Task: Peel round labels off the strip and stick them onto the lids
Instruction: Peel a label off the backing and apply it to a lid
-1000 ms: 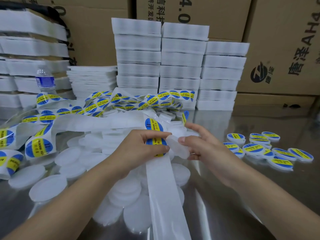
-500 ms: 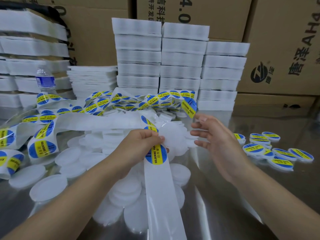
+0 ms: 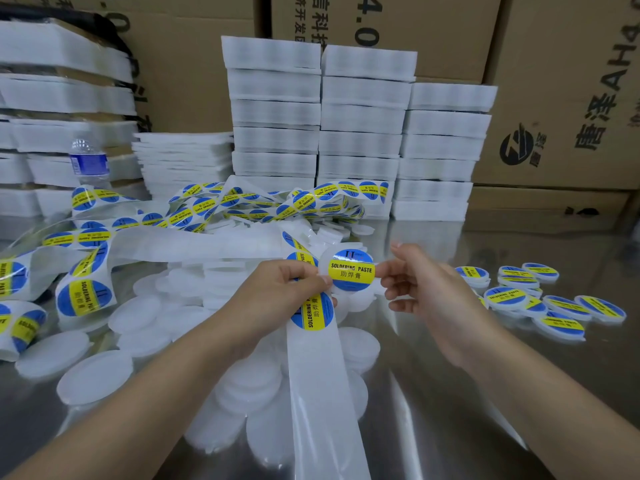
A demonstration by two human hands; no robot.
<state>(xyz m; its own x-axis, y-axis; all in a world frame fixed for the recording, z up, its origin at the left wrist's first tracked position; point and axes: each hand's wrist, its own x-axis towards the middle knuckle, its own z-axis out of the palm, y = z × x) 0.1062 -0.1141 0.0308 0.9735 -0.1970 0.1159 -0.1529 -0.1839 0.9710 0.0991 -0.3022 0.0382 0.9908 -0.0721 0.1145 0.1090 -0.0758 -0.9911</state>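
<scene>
My left hand point(image 3: 277, 292) grips the white label strip point(image 3: 318, 393) just above a blue-and-yellow round label point(image 3: 313, 311) still on it. The empty backing hangs down toward me. A white lid point(image 3: 349, 270) with a label stuck on it faces me between both hands. My right hand point(image 3: 426, 292) pinches its right edge, and my left thumb touches its left edge. Blank white lids point(image 3: 104, 375) lie heaped under and left of my hands. Labelled lids point(image 3: 540, 299) lie in a group on the right.
The shiny metal table point(image 3: 467, 410) carries loops of unused label strip point(image 3: 242, 202) at the back. Behind them stand stacks of white trays point(image 3: 360, 133), a water bottle point(image 3: 88, 161) and cardboard boxes point(image 3: 571, 98).
A second ago my right hand held a blank lid at the strip, then drew away with fingers spread. Now a labelled lid sits between both hands, face toward me.
</scene>
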